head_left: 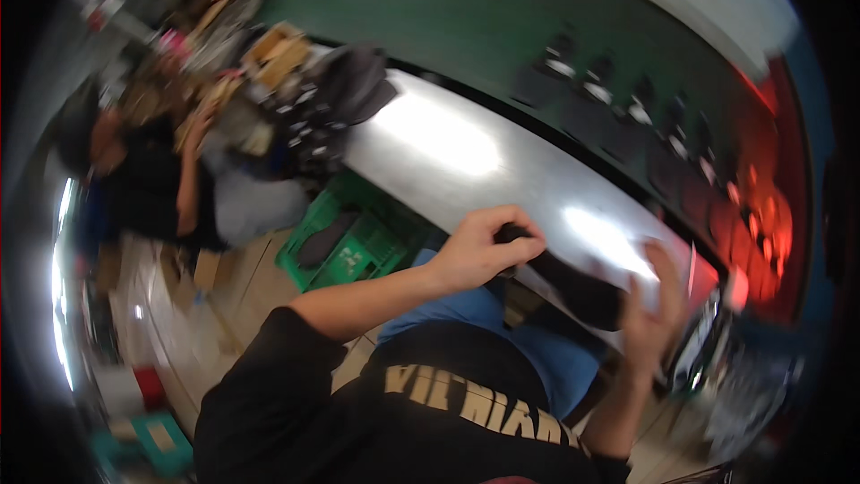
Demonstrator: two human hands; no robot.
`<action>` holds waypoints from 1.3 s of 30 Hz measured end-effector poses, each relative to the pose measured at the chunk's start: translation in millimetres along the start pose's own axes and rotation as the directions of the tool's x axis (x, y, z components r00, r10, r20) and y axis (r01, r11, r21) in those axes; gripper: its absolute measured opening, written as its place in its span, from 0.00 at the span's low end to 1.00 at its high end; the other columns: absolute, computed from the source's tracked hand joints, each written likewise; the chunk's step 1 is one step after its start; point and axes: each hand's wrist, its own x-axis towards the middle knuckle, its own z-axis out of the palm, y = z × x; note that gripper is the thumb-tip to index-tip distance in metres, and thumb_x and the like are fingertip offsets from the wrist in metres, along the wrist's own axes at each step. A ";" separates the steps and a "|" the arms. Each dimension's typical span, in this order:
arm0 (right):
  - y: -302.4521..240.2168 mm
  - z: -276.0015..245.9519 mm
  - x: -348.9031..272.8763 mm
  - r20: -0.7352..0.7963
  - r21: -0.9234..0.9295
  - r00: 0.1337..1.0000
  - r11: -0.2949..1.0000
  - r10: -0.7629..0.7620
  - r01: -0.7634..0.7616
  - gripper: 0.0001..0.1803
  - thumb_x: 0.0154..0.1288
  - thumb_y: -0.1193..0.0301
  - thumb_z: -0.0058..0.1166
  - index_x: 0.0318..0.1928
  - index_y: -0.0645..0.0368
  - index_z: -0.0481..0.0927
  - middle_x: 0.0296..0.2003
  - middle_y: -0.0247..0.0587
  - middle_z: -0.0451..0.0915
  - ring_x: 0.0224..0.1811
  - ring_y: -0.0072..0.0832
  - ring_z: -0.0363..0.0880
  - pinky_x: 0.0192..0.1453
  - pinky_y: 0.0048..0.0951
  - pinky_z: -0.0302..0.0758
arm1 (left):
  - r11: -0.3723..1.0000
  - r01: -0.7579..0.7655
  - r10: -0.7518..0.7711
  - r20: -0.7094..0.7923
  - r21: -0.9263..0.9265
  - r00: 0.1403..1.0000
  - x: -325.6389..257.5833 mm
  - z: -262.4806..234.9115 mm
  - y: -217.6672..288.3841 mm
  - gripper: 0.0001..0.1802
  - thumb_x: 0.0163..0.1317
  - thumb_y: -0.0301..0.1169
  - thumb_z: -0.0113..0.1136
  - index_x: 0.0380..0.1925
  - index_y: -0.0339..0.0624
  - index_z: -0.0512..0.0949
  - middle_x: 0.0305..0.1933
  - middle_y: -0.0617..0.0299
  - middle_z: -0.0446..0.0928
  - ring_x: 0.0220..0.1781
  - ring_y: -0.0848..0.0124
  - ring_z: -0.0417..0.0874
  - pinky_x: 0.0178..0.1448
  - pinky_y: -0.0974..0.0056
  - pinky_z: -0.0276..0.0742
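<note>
My left hand (486, 246) is closed, thumb and fingers pinching one end of a black elongated piece (580, 291), shaped like a shoe sole or upper; blur hides which. The piece slants down to the right, above the near edge of the shiny metal bench (511, 184). Close to its lower end is my right hand (652, 309), fingers and thumb spread, smeared a little by motion. I see nothing held in it.
Beyond the bench a green belt (430, 0) carries several dark shoe-like items (596, 90) in a row. Red light glows from a housing (766, 233) at right. A green crate (345, 255) with a dark piece stands left. Another person (148, 175) sits beside heaped materials.
</note>
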 end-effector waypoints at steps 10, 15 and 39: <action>153.0 -52.6 -34.4 0.039 -0.625 0.995 0.779 0.091 -0.047 0.20 0.66 0.72 0.51 0.57 0.65 0.74 0.50 0.60 0.74 0.48 0.52 0.72 0.55 0.44 0.68 | 0.908 0.218 -0.261 -0.076 -0.358 0.962 12.4 -42.1 -53.7 0.18 0.65 0.31 0.52 0.53 0.39 0.78 0.47 0.57 0.78 0.44 0.71 0.80 0.43 0.65 0.85; 156.9 -50.9 -34.6 -0.089 -0.619 0.988 0.771 0.123 -0.152 0.19 0.68 0.72 0.49 0.57 0.64 0.75 0.42 0.56 0.78 0.44 0.47 0.76 0.50 0.39 0.71 | 0.830 0.277 -0.303 0.026 -0.483 0.953 16.7 -25.6 -51.3 0.16 0.64 0.33 0.53 0.49 0.39 0.79 0.43 0.61 0.79 0.42 0.73 0.79 0.42 0.65 0.83; 122.5 -34.1 172.6 0.073 -0.805 0.973 0.589 0.217 -0.071 0.13 0.60 0.76 0.47 0.43 0.58 0.82 0.35 0.55 0.81 0.40 0.52 0.82 0.44 0.47 0.78 | 0.593 0.239 -0.352 0.019 -0.769 0.936 28.8 -16.4 -57.5 0.19 0.64 0.37 0.56 0.53 0.43 0.72 0.51 0.56 0.77 0.51 0.52 0.81 0.32 0.72 0.73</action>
